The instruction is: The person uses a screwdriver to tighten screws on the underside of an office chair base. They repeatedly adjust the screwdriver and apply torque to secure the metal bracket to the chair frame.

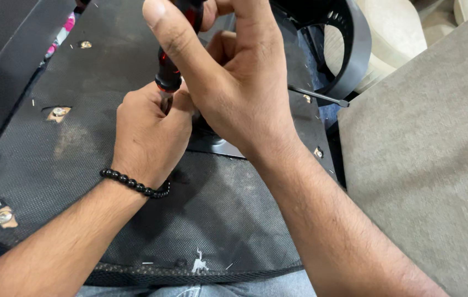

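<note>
A screwdriver with a red-and-black handle stands nearly upright over the black fabric underside of an upturned chair seat, its tip hidden behind the fingers. The right hand is wrapped tight around the handle from above. The left hand, with a black bead bracelet on its wrist, pinches closed around the lower shaft. A thin metal lever sticks out to the right, near grey carpet.

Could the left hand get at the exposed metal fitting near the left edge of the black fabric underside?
Probably yes: the metal fitting lies uncovered left of the left hand, with only bare black fabric between them, though that hand is now at the screwdriver.
</note>
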